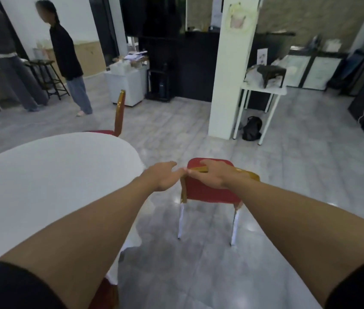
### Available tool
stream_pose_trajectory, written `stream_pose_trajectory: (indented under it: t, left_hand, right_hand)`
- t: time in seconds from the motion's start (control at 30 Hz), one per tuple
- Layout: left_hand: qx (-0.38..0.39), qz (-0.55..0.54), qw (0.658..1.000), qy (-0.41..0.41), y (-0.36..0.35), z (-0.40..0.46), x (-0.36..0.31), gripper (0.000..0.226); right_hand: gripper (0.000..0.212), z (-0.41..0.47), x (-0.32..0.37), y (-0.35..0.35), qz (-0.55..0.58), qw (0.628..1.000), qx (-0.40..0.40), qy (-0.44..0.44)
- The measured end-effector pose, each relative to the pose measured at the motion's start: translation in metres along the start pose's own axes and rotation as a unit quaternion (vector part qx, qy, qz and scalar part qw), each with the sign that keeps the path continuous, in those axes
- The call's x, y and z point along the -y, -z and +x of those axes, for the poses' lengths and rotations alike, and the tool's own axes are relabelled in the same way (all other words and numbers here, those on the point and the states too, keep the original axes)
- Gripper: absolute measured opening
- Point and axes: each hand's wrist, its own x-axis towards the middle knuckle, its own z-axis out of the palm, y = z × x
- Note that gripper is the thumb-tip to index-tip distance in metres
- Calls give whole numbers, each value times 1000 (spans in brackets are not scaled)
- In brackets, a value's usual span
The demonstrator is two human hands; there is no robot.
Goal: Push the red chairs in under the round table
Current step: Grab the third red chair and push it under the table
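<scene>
A red chair with a gold frame and white leg covers stands on the grey floor, to the right of the round table with its white cloth. My right hand lies over the chair's gold top rail, fingers curled on it. My left hand hovers just left of the rail with fingers apart, its fingertips near the rail's end. A second red chair sits tucked at the table's far side. Part of a third red chair shows at the table's near edge.
A white pillar rises behind the chair, with a white side table and a black bag under it. Two people stand at the back left by a stool. A white cabinet stands farther back.
</scene>
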Motion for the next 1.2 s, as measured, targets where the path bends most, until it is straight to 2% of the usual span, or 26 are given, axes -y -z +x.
stream_pose_trajectory:
  t: [0.13, 0.37, 0.53, 0.73, 0.8, 0.9, 1.0, 1.07, 1.2]
  left_hand:
    - [29, -9, 999, -23, -18, 51, -38, 81]
    - [74, 56, 994, -61, -52, 172, -77, 84]
    - [130, 66, 987, -68, -67, 248, -83, 120]
    - [187, 108, 975, -56, -93, 288, -77, 127]
    - [203, 117, 971, -54, -99, 299, -71, 121]
    - [235, 135, 961, -47, -111, 303, -69, 102]
    - [255, 106, 961, -16, -126, 301, -71, 58]
    - [242, 125, 962, -9, -129, 300, -73, 45]
    - [227, 153, 961, 29, -132, 299, -91, 41]
  right_hand:
    - [132, 25, -58, 21, 9, 999, -26, -25]
    - [116, 103, -144, 39, 7, 999, -41, -31]
    - [137, 162, -188, 35, -38, 998, 21, -52]
    - [134, 207, -216, 14, -75, 992, 98, -16]
    - [124, 217, -219, 9, -75, 989, 123, 15]
    - [95, 226, -219, -3, -72, 980, 171, 70]
    - [66, 231, -222, -13, -41, 972, 210, 100]
    - [62, 235, -224, -17, -29, 966, 225, 127]
    - [58, 249, -241, -14, -53, 947, 244, 201]
